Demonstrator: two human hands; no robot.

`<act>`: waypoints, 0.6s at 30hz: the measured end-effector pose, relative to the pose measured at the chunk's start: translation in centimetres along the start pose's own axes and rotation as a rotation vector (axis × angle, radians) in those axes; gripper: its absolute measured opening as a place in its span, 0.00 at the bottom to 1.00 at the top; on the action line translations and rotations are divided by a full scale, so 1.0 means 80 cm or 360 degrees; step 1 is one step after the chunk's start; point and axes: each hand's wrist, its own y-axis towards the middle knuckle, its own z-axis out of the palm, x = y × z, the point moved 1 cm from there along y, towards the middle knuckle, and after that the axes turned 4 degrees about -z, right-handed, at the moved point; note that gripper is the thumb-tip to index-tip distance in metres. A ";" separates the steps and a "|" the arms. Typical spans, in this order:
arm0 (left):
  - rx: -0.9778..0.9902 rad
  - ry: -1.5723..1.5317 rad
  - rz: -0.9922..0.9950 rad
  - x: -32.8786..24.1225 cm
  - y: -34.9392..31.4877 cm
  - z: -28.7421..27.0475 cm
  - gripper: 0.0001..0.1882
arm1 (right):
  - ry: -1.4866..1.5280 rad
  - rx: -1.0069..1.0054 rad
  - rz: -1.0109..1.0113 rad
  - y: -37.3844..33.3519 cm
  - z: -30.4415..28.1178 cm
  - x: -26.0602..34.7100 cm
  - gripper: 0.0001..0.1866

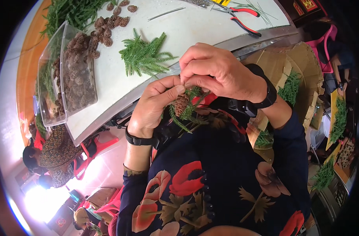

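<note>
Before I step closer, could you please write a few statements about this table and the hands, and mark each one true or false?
1. The left hand holds a brown cone with green sprigs. True.
2. The right hand is holding the red-and-black pliers. False: the pliers lie on the table.
3. Brown cones lie inside the clear box. True.
4. The green bunch nearest the hands is inside the clear box. False: the green bunch lies on the table, to the right of the box.
5. The left wrist wears a black band. True.
</note>
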 end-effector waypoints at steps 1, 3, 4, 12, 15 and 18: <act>0.0053 0.0067 0.0013 0.002 0.001 -0.004 0.08 | -0.0084 0.0024 -0.0029 -0.001 0.001 0.000 0.08; 0.0071 0.0134 0.0010 0.004 0.006 -0.010 0.09 | -0.0174 0.0045 -0.0050 -0.005 0.003 0.000 0.08; 0.0084 0.0201 0.0012 0.004 0.007 -0.012 0.09 | -0.0229 0.0033 -0.0009 -0.008 0.005 0.002 0.08; -0.0065 0.0143 0.0038 -0.005 0.001 0.009 0.09 | -0.0494 -0.0072 0.0141 -0.014 0.008 0.015 0.08; -0.0084 0.0201 0.0036 -0.002 0.000 0.009 0.09 | -0.0510 -0.0059 0.0180 -0.018 0.008 0.013 0.08; -0.0081 0.0185 0.0036 0.000 0.000 0.007 0.09 | -0.0561 -0.0150 0.0122 -0.022 0.009 0.011 0.09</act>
